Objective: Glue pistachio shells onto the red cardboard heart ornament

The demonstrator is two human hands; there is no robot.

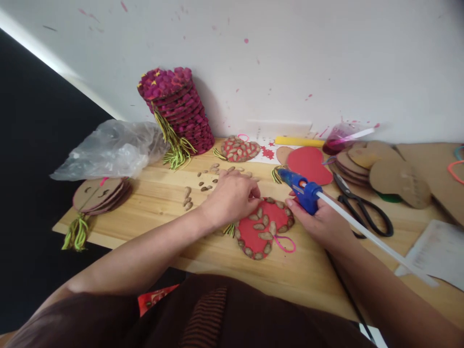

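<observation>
A red heart-shaped piece (250,227) lies on the table, edged with brown nut-like pods or shells, with several more across its middle. Pink string (286,244) loops out at its notch, and a green-yellow tassel (229,230) shows at its left. Over the heart's upper left edge is my left hand (234,193), fingers curled together; whatever they pinch is hidden. My right hand (322,220) grips a blue glue gun (302,190) just right of the heart, nozzle pointing up and left. A long white glue stick (377,237) sticks out of its back.
Loose brown shells (187,198) lie left of my left hand. Behind stand a tall purple stack (181,111), a plastic bag (112,150) and a finished-looking heart (240,149). To the right are black-handled scissors (366,208), cardboard shapes (395,179) and a cup of purple liquid (337,137).
</observation>
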